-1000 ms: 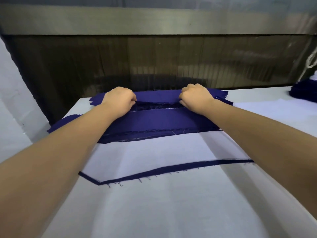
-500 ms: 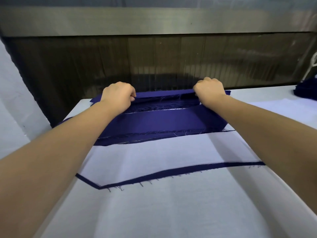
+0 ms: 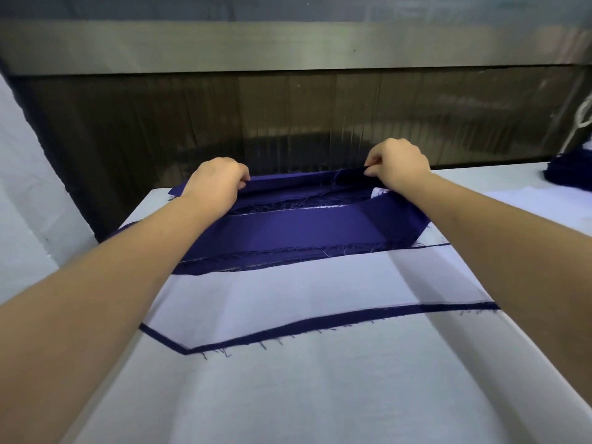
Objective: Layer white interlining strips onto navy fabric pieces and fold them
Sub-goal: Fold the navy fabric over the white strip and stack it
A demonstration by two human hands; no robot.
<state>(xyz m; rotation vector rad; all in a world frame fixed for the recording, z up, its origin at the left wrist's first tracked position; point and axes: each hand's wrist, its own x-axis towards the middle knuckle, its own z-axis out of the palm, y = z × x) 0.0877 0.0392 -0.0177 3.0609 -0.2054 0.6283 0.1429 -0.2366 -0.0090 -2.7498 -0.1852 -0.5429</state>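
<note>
A stack of navy fabric pieces (image 3: pixel 298 232) lies across the far part of the white table. My left hand (image 3: pixel 216 182) grips the far edge of the top navy piece near its left end. My right hand (image 3: pixel 397 165) pinches the same edge at its right end and holds it lifted off the stack. Frayed threads and a sliver of white show underneath the raised edge. Nearer to me a white interlining strip (image 3: pixel 288 299) lies on another navy piece (image 3: pixel 320 326), of which only a thin border shows.
The white table cover (image 3: pixel 320 395) stretches toward me. A dark ribbed panel (image 3: pixel 288 123) under a steel rail (image 3: pixel 288 46) closes off the far side. A pile of navy fabric (image 3: pixel 570 173) sits at the right edge, with a white cord (image 3: pixel 579 123) above it.
My right hand has moved right and away from me, lifting the far edge of the top navy piece. My left hand has stayed near the left end, holding the fabric.
</note>
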